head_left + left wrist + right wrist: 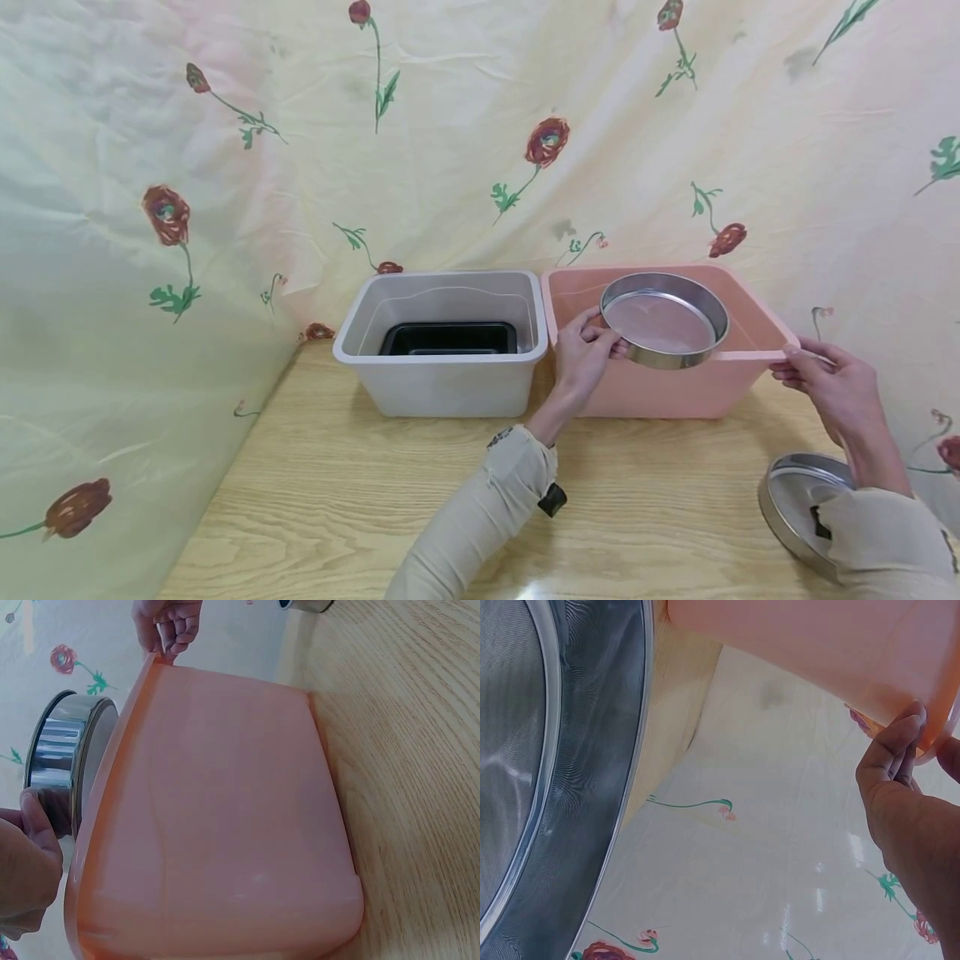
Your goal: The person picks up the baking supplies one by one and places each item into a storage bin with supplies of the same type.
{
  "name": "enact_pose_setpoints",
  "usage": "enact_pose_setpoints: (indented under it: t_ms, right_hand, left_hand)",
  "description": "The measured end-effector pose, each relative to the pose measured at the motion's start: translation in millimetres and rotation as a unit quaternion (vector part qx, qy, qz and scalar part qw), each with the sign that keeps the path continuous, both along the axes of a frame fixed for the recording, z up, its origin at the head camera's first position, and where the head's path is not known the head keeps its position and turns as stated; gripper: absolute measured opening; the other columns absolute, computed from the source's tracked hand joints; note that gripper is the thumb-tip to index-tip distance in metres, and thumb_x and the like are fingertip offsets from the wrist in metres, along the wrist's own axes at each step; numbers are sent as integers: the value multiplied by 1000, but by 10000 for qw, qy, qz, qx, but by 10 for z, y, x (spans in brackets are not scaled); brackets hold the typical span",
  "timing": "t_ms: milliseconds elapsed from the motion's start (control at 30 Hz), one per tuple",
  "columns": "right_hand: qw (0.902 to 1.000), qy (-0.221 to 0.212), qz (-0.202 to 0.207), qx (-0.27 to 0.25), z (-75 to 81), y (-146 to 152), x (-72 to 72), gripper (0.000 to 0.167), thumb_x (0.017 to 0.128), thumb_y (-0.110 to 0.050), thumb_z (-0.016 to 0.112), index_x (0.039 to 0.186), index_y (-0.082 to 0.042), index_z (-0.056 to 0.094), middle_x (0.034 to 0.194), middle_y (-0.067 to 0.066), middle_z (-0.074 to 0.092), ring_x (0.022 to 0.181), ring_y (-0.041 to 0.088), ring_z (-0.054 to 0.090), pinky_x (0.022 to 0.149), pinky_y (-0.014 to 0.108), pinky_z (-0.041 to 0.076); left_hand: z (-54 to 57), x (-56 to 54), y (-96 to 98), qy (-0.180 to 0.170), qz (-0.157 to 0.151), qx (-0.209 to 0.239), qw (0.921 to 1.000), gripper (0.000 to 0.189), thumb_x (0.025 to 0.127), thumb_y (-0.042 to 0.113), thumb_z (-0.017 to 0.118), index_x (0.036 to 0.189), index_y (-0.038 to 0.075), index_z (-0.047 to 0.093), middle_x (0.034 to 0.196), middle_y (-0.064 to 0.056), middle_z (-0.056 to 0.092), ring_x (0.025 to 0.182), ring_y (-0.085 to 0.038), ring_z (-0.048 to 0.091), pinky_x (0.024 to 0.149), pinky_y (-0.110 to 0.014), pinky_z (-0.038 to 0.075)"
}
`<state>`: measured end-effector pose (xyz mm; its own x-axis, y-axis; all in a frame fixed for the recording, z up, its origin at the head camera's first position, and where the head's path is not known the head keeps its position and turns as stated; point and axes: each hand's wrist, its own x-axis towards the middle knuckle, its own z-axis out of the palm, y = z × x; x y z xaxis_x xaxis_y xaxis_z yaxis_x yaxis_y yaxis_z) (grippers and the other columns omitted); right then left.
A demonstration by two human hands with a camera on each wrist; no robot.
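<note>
Pinches metal sieve (663,327) by its left edge with left grip (585,354) — with forearm (480,512) extended forward and rightward — and holds it over pink bin (652,396), near the front rim. Clasps bin's front right corner between thumb and fingers of right grip (838,387).

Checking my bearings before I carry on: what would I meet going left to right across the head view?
Light grey bin → left grip → raised round metal sieve → right grip.

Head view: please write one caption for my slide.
The left hand holds a round sieve above the pink bin while the right hand grips the bin's corner.
</note>
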<state>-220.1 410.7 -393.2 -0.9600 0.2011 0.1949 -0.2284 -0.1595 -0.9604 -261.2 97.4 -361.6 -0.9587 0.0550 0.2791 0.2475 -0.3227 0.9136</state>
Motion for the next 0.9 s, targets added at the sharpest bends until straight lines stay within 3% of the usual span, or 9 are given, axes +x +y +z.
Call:
enact_pose_setpoints:
  t_ms: [367, 467, 600, 900]
  right_hand:
    - [10000, 9, 18, 6, 15, -13, 4, 22, 102, -1, 62, 100, -20, 73, 79, 1, 76, 67, 10, 73, 62, 18, 59]
    - [10000, -24, 3, 38, 12, -15, 5, 22, 102, -1, 62, 100, -21, 73, 79, 1, 76, 67, 10, 73, 62, 17, 59]
    - [9999, -72, -32, 94, 8, -21, 0, 24, 103, -1, 61, 100, -22, 73, 79, 0, 76, 66, 9, 72, 62, 17, 59]
    - [9998, -116, -81, 139, 22, -30, -14, 22, 103, -2, 62, 99, -22, 72, 78, -1, 76, 65, 9, 72, 61, 17, 59]
  left_hand:
    - [52, -37, 16, -167, 54, -56, 9998, 41, 95, -11, 62, 135, -10, 60, 75, -10, 71, 62, -11, 65, 64, -24, 62]
    - [61, -61, 10, -258, 103, -133, 9995, 42, 98, -9, 61, 140, -8, 58, 82, -15, 74, 71, -25, 74, 68, -26, 62]
    - [56, -61, -19, -427, 12, -155, 9990, 40, 101, -4, 60, 141, -5, 58, 89, -18, 76, 83, -37, 76, 72, -28, 63]
    - [28, -38, -52, -386, -332, 248, 9984, 34, 101, -2, 63, 135, -5, 62, 89, -22, 75, 73, -23, 74, 71, -31, 64]
